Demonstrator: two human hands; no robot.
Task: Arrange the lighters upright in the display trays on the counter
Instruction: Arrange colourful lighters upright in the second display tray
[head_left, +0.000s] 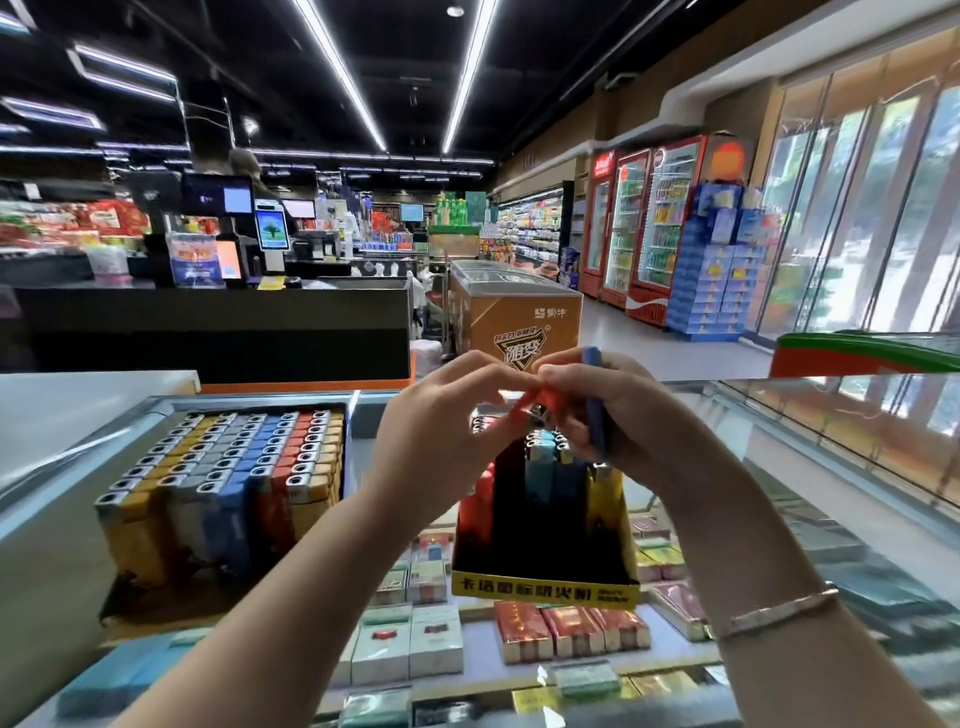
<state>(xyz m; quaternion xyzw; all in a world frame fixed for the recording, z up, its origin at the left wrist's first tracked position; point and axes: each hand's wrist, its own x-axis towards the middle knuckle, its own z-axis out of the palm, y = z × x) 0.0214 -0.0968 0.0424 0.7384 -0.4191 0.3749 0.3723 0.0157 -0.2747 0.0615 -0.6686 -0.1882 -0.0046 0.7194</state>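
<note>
We hold both hands raised together above the yellow tray (545, 584), which stands on the glass counter (779, 467) directly beneath them; the left hand (447, 415) has its fingers curled and pinches one end of an orange lighter (545, 400); the right hand (613, 410) pinches the other end of that lighter with thumb and forefinger, and its remaining fingers are curled round a blue lighter (595, 400), which stands nearly upright in the palm; the orange lighter lies roughly level between the two hands, its metal head partly hidden by the fingers. Below the hands, the yellow tray contains only a few upright lighters: a red one at its left side, light blue and dark blue ones in the middle, a yellow one at the right; the near part of the tray is dark and we cannot tell what it holds. To the left of the left forearm stands a full tray (218, 493), packed with upright lighters in yellow, grey, blue and red rows. A bracelet (779, 610) circles the right wrist; cigarette packs (571, 631) lie under the glass below both forearms.
</note>
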